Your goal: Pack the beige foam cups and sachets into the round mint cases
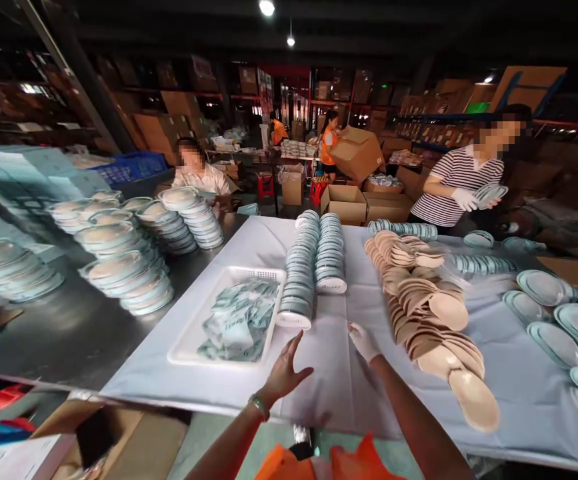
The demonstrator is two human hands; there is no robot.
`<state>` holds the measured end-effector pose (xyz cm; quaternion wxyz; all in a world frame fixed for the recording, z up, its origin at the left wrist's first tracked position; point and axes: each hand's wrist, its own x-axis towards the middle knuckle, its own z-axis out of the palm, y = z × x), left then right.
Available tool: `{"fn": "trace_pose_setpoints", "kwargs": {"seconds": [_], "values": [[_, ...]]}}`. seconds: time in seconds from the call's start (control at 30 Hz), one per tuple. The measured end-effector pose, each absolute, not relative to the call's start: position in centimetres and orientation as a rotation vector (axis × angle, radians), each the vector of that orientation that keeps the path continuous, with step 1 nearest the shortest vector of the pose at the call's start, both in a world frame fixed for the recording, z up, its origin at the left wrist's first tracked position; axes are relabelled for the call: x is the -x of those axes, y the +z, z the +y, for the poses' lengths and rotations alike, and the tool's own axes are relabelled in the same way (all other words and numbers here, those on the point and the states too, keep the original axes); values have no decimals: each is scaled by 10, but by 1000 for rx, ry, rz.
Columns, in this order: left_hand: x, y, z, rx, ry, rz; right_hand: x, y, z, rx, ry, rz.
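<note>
My left hand [286,370] is bare, with thumb and fingers spread and nothing in it. It is just in front of a long row of oval light-blue-rimmed dishes [299,283] standing on edge. Beside this is a second row of the same dishes [330,257]. My right hand [365,342] wears a white glove; it hovers over the cloth with fingers extended, holding nothing I can see. Left of the rows, a white plastic basket [179,347] holds a heap of small printed light-blue packets [239,320]. Overlapping beige oval pieces [433,313] lie to the right.
Stacks of blue-rimmed dishes [129,280] stand on the dark metal table [69,340] at left. More oval dishes [543,287] lie far right. A co-worker in a striped shirt [461,180] holds dishes across the table. Another person [201,173] is behind the left stacks.
</note>
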<state>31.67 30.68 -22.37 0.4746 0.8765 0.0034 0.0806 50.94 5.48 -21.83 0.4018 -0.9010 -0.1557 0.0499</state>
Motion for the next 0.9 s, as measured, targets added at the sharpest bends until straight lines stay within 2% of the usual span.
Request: {"fn": "trace_pose_setpoints", "kwargs": {"seconds": [0.1, 0.27, 0.37, 0.5, 0.7, 0.8, 0.9], "values": [[-421, -192, 319, -2276, 209, -22, -605, -187, 94, 2380, 123, -466], [-584, -149, 327, -2501, -5, 24, -772, -139, 157, 2587, 9, -562], [-659, -144, 331, -2573, -85, 47, -869, -133, 205, 2673, -9, -624], [-726, -163, 330, -2597, -209, -45, -965, -147, 262, 2747, -20, -724], [-751, -204, 307, -2640, -326, -115, -987, -162, 281, 2909, -17, -774], [-710, -229, 282, -2683, -253, -109, -945, -165, 252, 2960, 24, -786], [-627, -267, 245, -2721, -109, -187, -873, -174, 201, 2917, 83, -791]]}}
